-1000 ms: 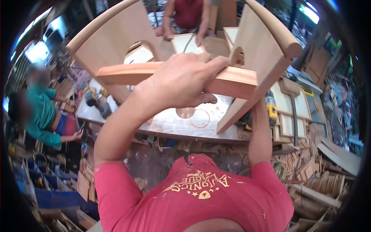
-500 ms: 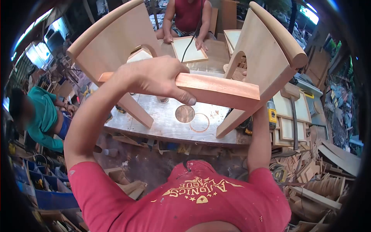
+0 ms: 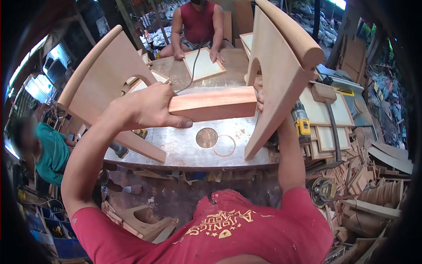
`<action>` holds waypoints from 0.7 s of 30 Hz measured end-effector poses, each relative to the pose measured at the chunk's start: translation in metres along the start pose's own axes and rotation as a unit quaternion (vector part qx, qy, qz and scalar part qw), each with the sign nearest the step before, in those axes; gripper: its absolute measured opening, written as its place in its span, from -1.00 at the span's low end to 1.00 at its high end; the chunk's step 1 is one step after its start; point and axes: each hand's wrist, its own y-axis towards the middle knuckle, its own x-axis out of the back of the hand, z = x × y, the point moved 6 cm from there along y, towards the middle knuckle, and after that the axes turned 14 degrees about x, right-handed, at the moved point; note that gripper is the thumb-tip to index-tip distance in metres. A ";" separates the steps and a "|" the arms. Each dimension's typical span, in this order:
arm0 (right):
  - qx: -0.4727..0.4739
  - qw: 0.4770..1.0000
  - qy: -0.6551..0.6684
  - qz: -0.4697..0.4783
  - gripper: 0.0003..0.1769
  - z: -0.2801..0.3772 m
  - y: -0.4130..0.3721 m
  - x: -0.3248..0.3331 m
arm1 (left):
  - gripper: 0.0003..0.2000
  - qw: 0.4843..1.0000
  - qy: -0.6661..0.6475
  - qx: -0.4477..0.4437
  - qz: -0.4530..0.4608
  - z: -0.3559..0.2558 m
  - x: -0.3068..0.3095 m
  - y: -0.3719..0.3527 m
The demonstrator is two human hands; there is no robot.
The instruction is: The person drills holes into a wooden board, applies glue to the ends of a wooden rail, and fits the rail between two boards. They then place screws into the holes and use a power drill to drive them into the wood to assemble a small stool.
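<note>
My left hand (image 3: 151, 105) is wrapped over a thick reddish wooden block (image 3: 215, 104), thumb along its near face. The block is held level above the metal-topped table, its right end at the inner face of the right curved wooden panel (image 3: 281, 72). That panel stands on a slanted leg and has a rounded top rail. Fingers of my right hand (image 3: 260, 97) curl round its inner edge near the block's end; the rest of the hand is hidden behind it. A matching left panel (image 3: 105, 77) leans outward on its own leg, behind my left forearm.
Across the table (image 3: 176, 145), a person (image 3: 198, 22) holds a framed board (image 3: 204, 64). At right lie a yellow drill (image 3: 301, 123), a mallet (image 3: 325, 94) and stacked framed boards (image 3: 327, 141). A person in green (image 3: 50, 147) is at left. Wood scraps (image 3: 351, 176) cover the floor at right.
The block's right end has moved from in front of the right panel to between the two panels. The left panel now leans further left, and the view has shifted.
</note>
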 end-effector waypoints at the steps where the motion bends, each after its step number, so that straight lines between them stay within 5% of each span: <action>1: 0.040 0.994 -0.105 -0.003 -0.42 0.005 0.000 -0.012 | -0.39 1.000 0.005 0.004 0.004 -0.001 -0.002 0.001; 5: 0.092 0.951 -0.295 -0.014 -0.43 0.014 0.000 -0.025 | -0.36 0.999 0.025 0.014 0.017 -0.018 -0.004 0.001; 14: -0.005 0.999 -0.052 -0.003 -0.40 0.006 0.001 -0.008 | -0.29 0.997 0.074 0.009 0.018 -0.017 -0.021 -0.002; 21: -0.024 0.997 -0.069 -0.036 -0.40 0.005 -0.001 -0.023 | -0.27 0.996 0.044 -0.023 -0.068 -0.009 -0.006 -0.020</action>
